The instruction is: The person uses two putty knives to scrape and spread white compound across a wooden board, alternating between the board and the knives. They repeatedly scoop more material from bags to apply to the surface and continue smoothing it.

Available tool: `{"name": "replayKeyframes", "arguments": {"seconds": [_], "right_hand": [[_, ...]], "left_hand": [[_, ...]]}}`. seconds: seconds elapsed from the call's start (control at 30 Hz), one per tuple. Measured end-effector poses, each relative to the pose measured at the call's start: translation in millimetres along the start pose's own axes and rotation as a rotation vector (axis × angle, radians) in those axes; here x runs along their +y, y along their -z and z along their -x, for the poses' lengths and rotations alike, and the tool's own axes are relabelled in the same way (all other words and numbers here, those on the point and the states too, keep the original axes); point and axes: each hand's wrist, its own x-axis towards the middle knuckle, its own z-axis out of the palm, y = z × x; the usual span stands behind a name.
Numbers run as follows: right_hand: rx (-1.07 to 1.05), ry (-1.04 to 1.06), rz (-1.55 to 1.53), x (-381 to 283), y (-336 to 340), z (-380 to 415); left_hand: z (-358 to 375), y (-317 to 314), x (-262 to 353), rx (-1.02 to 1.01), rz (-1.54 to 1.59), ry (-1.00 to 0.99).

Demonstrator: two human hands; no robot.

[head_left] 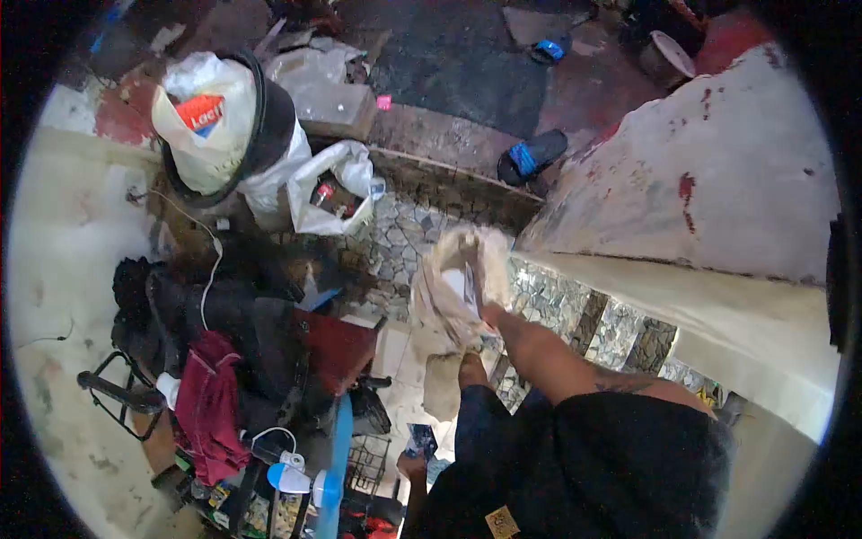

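A crumpled cream bag (431, 301) with its mouth open is below my outstretched right arm. My right hand (490, 316) is closed at the bag's near rim, its fingers partly hidden by the bag. Something white and flat, like paper (461, 286), shows inside. Low in the view, beside my body, my left hand (412, 465) is closed on a small dark blue packet with a lighter print (421, 439). A beige cloth or mat (441, 388) lies by my foot (471, 368).
A black bucket (278, 121) lined with a white bag and an open white sack (310, 202) stand ahead left. Left are a dark seat (242, 305), maroon cloth (208, 404) and light bulb (287, 479). A slipper (534, 157) lies by a step; a wall (700, 180) rises right.
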Motion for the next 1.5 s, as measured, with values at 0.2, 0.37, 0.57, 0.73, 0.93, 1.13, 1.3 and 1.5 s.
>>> {"name": "replayKeyframes", "arguments": {"seconds": [0.2, 0.37, 0.57, 0.73, 0.93, 1.13, 1.3, 1.5], "right_hand": [[-0.135, -0.269, -0.248, -4.5, 15.3, 93.9], [-0.107, -0.478, -0.394, -1.2, 15.6, 184.2], [0.073, -0.742, -0.623, -12.5, 4.6, 241.0], [0.294, -0.988, -0.92, -35.9, -23.5, 256.8], [0.457, -1.298, -1.179, -62.7, -44.2, 236.7], [0.512, -1.594, -1.32, -80.9, -75.2, 270.3], [0.482, -1.837, -1.401, -100.0, -98.2, 306.0], [0.465, -2.027, -1.51, -122.0, -104.9, 328.2]], "left_hand": [[-10.0, 8.0, 14.7, 0.053, -0.109, -0.084], [-26.6, 13.5, 58.6, 0.045, -0.099, -0.152], [-78.9, 30.7, 156.2, 0.044, -0.155, -0.47], [-99.3, 40.9, 257.5, -0.054, -0.322, -0.881], [-145.5, 31.5, 352.5, -0.216, -0.489, -1.156], [-146.4, 11.6, 412.4, -0.312, -0.584, -1.286], [-163.3, 0.0, 458.9, -0.392, -0.651, -1.332], [-161.5, 0.5, 506.0, -0.425, -0.694, -1.401]]}}
